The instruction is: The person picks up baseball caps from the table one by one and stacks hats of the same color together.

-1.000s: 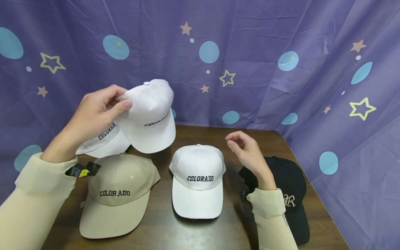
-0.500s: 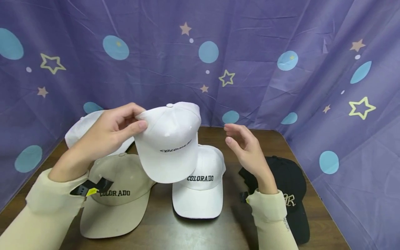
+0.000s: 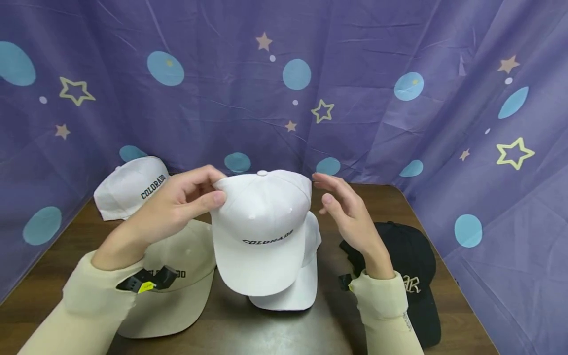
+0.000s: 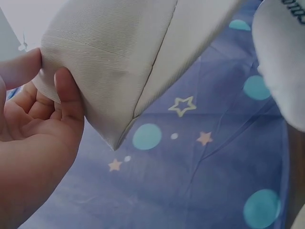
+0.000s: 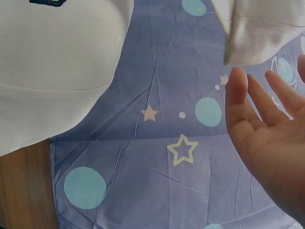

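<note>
My left hand point(image 3: 177, 212) pinches the rear left edge of a white COLORADO baseball cap point(image 3: 262, 207) between thumb and fingers. In the left wrist view the fingers grip the fabric of this cap point(image 4: 114, 62). The held cap hangs above a second white cap point(image 3: 288, 296), hiding most of it. At the held cap's right edge is my right hand point(image 3: 350, 214), fingers relaxed and slightly bent, holding nothing. In the right wrist view its fingertips point(image 5: 237, 78) come very close to the cap's lower edge point(image 5: 267, 43); contact is unclear.
A beige cap point(image 3: 177, 310) lies front left on the wooden table point(image 3: 248, 335), partly behind my left wrist. Another white cap point(image 3: 128, 185) sits back left. A black cap point(image 3: 408, 251) lies at the right, beside my right forearm. A purple patterned curtain point(image 3: 355, 49) surrounds the table.
My left hand has carried the white cap rightward and down, from near the back left cap to over the middle one. My right hand stays nearly in place, its fingers spread a little wider.
</note>
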The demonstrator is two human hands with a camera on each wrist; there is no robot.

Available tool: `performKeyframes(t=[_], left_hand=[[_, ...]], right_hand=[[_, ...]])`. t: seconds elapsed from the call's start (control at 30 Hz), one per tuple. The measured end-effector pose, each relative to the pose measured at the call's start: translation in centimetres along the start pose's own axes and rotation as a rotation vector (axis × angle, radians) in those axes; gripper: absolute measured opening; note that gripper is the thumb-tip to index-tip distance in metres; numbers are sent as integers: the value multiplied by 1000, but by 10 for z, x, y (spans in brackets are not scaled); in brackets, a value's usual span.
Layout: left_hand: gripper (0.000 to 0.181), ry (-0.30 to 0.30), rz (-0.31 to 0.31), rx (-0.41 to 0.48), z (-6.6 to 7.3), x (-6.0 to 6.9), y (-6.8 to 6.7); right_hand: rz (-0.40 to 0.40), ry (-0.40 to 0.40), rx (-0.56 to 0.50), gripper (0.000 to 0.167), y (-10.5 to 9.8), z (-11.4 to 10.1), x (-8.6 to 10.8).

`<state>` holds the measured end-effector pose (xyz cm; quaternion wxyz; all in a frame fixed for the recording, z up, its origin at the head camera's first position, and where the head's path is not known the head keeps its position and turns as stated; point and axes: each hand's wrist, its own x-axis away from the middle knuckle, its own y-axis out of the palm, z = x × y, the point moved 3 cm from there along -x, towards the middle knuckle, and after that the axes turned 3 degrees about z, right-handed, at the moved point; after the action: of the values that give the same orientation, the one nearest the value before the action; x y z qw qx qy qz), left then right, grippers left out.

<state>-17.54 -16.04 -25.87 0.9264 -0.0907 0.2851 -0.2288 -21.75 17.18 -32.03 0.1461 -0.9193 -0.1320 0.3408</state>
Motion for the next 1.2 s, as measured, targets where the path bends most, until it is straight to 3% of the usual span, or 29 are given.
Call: performKeyframes(t=[0.23,0.43,0.73,0.93,1.2], left_hand=[[10,-39,-56,58,-21,4,19],[10,-76,-51,94,-36,9,31],[11,-213,-46,89,-66,18,42],[15,-305,-6,85,-86,19,45],[17,-369,26,19,-100,15,49]], right_hand=[[-94,90,-40,34,1,6,3],[-207,146,-47,13,-1,11,6],[-406,298,-23,17,-4,30,12],[-420,353,-1,18,-5,43,15],[-412,416,15,19,-5,60,19]])
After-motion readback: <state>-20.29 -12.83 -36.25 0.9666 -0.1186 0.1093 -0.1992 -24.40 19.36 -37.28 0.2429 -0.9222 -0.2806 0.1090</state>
